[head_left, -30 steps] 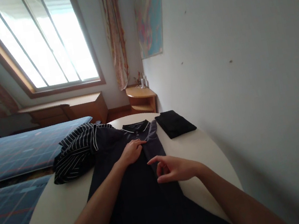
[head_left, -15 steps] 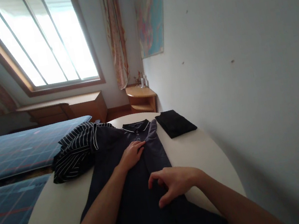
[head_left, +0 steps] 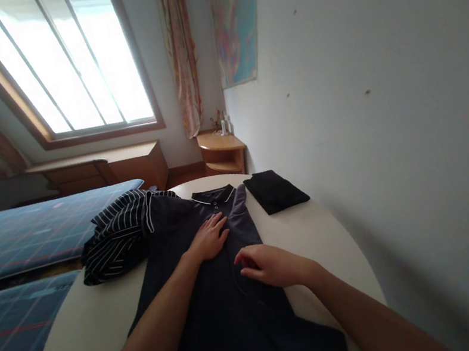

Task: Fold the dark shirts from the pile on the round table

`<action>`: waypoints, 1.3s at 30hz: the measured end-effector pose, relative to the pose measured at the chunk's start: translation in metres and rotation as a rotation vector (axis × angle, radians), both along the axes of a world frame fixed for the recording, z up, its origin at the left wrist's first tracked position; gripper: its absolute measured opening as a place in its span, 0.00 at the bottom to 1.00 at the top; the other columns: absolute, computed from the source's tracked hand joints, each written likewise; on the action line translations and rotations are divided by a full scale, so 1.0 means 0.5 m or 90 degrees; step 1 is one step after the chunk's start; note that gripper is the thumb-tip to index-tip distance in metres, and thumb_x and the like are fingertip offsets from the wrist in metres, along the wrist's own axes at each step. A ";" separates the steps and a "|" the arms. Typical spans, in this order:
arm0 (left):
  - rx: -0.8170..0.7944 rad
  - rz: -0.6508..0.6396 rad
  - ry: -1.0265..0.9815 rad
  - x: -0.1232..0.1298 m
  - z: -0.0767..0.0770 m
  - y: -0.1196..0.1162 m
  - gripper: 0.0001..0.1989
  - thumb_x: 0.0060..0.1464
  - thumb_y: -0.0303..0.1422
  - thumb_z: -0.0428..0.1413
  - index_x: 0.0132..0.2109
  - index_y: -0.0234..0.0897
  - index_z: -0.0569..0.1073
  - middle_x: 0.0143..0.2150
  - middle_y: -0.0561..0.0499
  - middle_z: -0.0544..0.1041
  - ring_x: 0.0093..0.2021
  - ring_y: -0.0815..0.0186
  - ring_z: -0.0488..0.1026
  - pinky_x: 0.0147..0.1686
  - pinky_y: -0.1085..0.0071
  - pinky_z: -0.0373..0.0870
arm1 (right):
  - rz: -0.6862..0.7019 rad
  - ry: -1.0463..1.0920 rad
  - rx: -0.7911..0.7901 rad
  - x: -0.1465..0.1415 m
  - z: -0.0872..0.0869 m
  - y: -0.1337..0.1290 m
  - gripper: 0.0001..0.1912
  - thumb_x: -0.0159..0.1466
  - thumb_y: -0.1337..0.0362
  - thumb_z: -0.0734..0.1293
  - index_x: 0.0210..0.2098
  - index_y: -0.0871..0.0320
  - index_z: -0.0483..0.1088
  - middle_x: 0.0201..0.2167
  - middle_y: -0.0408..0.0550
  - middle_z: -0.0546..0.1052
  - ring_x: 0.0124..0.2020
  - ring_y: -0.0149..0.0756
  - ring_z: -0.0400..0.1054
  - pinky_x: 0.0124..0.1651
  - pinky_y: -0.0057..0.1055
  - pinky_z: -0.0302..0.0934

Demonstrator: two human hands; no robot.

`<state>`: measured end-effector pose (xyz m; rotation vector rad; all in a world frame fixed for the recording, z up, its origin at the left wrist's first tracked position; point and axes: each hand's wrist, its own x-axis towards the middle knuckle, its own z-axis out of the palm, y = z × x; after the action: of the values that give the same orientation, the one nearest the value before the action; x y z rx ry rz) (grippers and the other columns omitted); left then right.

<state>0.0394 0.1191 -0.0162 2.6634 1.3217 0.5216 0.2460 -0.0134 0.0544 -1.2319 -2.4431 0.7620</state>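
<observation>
While the left hand (head_left: pixel 209 240) lies palm down on the shirt (head_left: pixel 231 309), as the head view shows, its fingers (head_left: pixel 214 222) are stretched out and slightly spread, resting on the chest just below the buttons (head_left: pixel 215 205). They grip nothing. The right hand (head_left: pixel 272 264) is at the shirt's right side, fingers (head_left: pixel 243 252) bent inward and the thumb (head_left: pixel 251 272) near them; whether they pinch the cloth or only hover over it, I cannot tell.

The shirt lies face up on the round, pale worktop (head_left: pixel 330 255), its long axis running away from the person. Its collar (head_left: pixel 213 196), dark with a white edging, points to the far rim; the lower part spreads toward the near side, running out of view at the bottom. Lighter grey cloth shows along its right shoulder.

Left of the shirt, touching it, is a heaped striped garment (head_left: pixel 116 238). Right of the collar, just apart from the shirt, lies a flat black cloth (head_left: pixel 277 191). Beyond the worktop's left side is a blue checked mattress (head_left: pixel 31 235).
</observation>
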 end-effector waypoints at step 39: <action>-0.184 -0.396 0.031 0.012 0.148 -0.366 0.27 0.55 0.45 0.61 0.61 0.48 0.72 0.70 0.48 0.62 0.69 0.48 0.59 0.67 0.48 0.55 | -0.053 0.251 -0.041 0.089 -0.032 0.062 0.17 0.66 0.50 0.65 0.39 0.59 0.71 0.32 0.48 0.79 0.34 0.36 0.73 0.41 0.33 0.66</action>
<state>0.0455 -0.0640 0.0579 2.6426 0.4651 0.1672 0.2907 0.0177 0.0386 -1.0771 -2.0526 0.9623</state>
